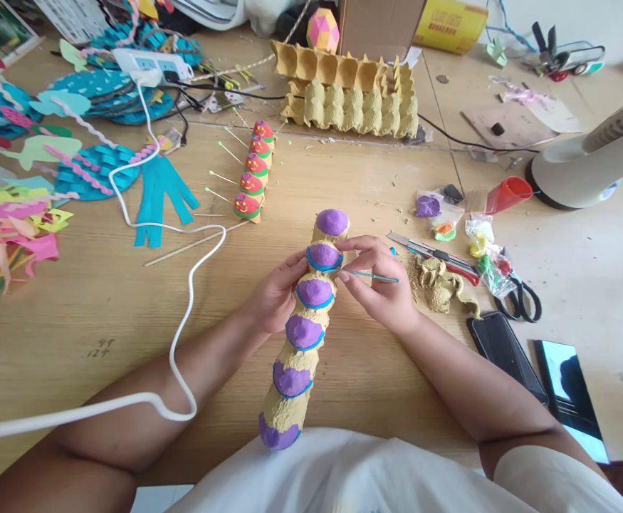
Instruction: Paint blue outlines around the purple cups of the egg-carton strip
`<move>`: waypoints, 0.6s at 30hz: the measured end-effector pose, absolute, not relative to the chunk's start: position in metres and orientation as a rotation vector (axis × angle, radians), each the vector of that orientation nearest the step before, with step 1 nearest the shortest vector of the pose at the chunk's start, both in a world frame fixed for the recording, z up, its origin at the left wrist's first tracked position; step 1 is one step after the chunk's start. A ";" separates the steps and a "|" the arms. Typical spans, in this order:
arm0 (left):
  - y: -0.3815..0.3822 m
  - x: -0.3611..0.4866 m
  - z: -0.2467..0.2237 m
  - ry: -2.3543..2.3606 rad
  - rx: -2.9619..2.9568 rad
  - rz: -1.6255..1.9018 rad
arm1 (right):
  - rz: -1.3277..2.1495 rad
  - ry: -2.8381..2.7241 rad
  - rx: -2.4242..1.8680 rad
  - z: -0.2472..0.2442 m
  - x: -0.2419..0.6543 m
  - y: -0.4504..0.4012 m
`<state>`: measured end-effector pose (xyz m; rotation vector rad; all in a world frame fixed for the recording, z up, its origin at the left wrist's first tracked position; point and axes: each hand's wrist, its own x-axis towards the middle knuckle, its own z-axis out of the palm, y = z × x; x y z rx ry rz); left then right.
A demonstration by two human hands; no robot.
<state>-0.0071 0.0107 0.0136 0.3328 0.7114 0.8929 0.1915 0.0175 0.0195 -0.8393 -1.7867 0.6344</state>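
My left hand (275, 293) is closed around the side of a long egg-carton strip (290, 407) coated in tan clay. Purple clay caps (305, 331) cover its bumps, and most have a blue clay edge along the lower rim. The cap at the far end shows purple only. Between the fingers of my right hand (378, 281) is a thin blue clay strand (376, 276); its inner end meets the blue rim of the second bump from the far end. The near end of the strip rests against the white shirt (343, 470).
A smaller painted egg-carton caterpillar (250, 184) with pins stands beyond. Egg cartons (354, 107) lie at the back. On the right are a craft knife (433, 253), tan clay (439, 285), scissors (525, 299) and a phone (506, 356). A white cable (183, 320) crosses the left side.
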 end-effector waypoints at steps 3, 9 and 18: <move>0.011 -0.008 0.014 0.733 0.316 0.841 | 0.601 -1.784 -0.821 0.020 0.190 0.018; 0.011 -0.011 0.012 0.711 0.322 0.784 | 0.605 -1.757 -0.800 0.019 0.189 0.018; 0.011 -0.013 0.013 0.630 0.289 0.699 | 0.742 -1.703 -0.808 0.016 0.191 0.017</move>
